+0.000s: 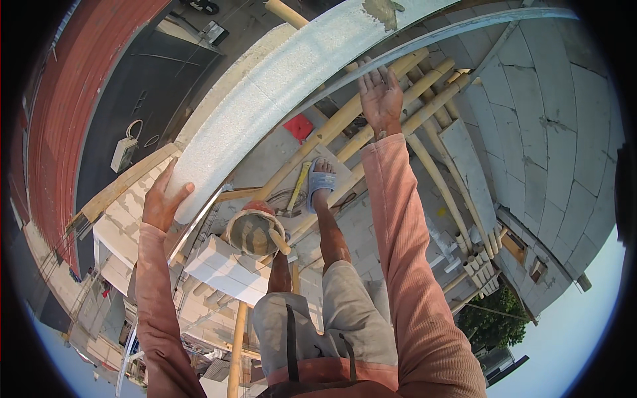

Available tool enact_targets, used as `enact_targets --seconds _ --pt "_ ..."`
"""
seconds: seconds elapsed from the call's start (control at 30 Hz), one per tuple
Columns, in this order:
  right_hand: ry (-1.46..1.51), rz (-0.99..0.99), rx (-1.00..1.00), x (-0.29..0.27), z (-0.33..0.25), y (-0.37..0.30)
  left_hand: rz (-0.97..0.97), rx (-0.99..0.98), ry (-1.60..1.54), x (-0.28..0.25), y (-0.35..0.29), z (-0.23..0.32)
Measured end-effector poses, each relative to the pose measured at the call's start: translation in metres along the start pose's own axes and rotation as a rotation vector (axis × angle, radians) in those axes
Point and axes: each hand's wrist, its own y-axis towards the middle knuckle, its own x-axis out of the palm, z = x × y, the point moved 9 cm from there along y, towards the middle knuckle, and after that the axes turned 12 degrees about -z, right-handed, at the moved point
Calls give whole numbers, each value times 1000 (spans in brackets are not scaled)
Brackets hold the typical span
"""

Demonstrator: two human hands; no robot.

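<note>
A long row of white lightweight concrete blocks (265, 89) runs from the left up to the top, with a grey mortar patch near its far end. My left hand (162, 202) grips the near end of this row, thumb on the face and fingers along the outer edge. Palm up and fingers stretched, my right hand (381, 99) reaches to a long pale metal bar (431, 45) beside the blocks. Its fingertips meet the bar; nothing is seen enclosed in that hand. Below and between my arms stands a bucket (251, 231) of grey mortar with a wooden handle sticking out.
Bamboo poles (424, 96) cross the scaffold by my sandalled foot (322, 180). Next to it lies a hammer with a yellow handle (300, 186). White blocks (219, 268) sit near the bucket. A grey block wall (551, 132) rises at right; a red roof (86, 99) lies left.
</note>
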Motion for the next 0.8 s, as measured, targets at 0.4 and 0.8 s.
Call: enact_targets --seconds 0.4,0.8 --pt "-175 -79 223 30 2 18 -15 -77 -3 -6 -1 -3" --pt "-225 -100 219 29 12 15 -5 -110 107 -9 -5 -3"
